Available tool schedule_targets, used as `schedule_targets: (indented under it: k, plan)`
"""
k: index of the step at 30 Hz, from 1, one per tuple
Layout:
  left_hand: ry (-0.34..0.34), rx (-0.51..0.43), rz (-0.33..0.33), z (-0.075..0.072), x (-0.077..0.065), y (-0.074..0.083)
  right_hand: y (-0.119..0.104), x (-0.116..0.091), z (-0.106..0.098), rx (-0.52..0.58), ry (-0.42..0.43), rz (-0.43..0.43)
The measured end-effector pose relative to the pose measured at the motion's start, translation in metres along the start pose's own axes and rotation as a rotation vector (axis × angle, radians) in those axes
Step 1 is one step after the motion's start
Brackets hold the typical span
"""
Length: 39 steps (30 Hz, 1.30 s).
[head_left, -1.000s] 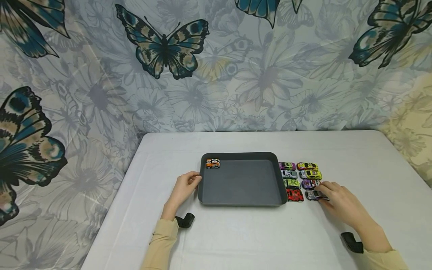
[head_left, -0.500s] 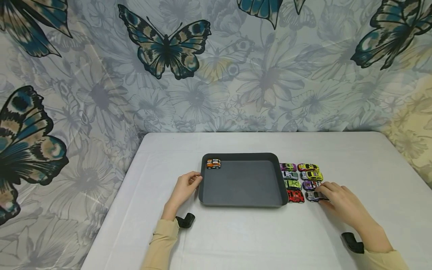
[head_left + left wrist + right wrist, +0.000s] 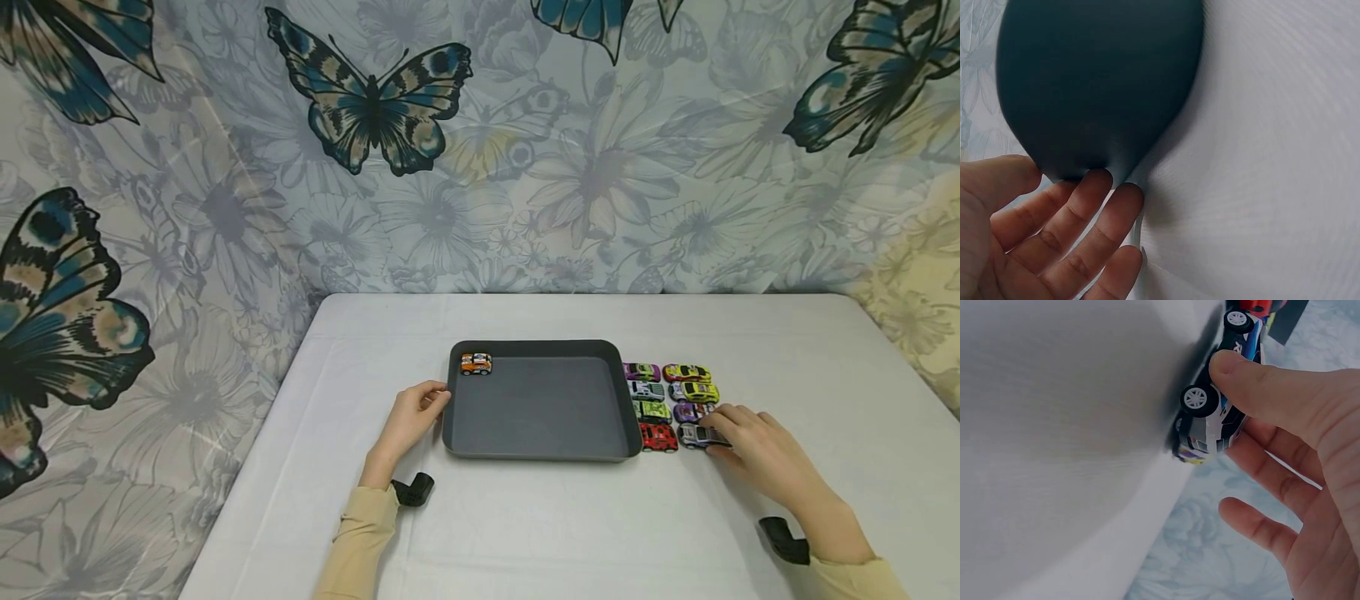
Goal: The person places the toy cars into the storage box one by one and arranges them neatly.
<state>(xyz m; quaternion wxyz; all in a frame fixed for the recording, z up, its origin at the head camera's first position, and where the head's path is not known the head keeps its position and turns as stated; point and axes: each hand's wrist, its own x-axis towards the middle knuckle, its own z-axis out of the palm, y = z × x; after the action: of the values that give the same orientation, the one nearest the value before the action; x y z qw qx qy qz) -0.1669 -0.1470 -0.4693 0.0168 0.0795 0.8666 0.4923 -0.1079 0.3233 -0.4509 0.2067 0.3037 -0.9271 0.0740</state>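
Note:
My left hand [image 3: 408, 419] holds the left edge of a dark grey baking tray [image 3: 540, 450]. In the left wrist view, the thumb [image 3: 1019, 178] and bent fingers [image 3: 1119, 209] meet the tray's end [image 3: 1100, 81]. On the tray, an orange toy car [image 3: 476, 364] sits in the far left corner. My right hand [image 3: 761, 450] pinches a silver-and-black toy car [image 3: 699, 436] at the near right of a cluster of cars. The right wrist view shows the thumb [image 3: 1229, 365] on that car's side, between its wheels; the opposing fingertips are hidden behind it.
Along the tray's right side, several toy cars stand in two columns, among them a red car [image 3: 658, 437], a purple car [image 3: 692, 412] and a yellow car [image 3: 687, 372]. A white cloth covers the table [image 3: 570, 533]. Behind it hangs a butterfly-print curtain [image 3: 495, 225].

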Motion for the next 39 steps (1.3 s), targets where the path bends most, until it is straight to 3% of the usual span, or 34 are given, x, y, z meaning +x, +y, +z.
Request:
schedule_targets:
  k: [12, 39]
  plan:
    - [-0.003, -0.007, -0.007, -0.001, 0.0, -0.002, 0.0, 0.017, -0.01, -0.005, 0.038, -0.038]
    - [-0.016, -0.006, -0.017, -0.001, 0.002, -0.003, -0.027, 0.096, -0.015, 0.01, 0.052, -0.093]
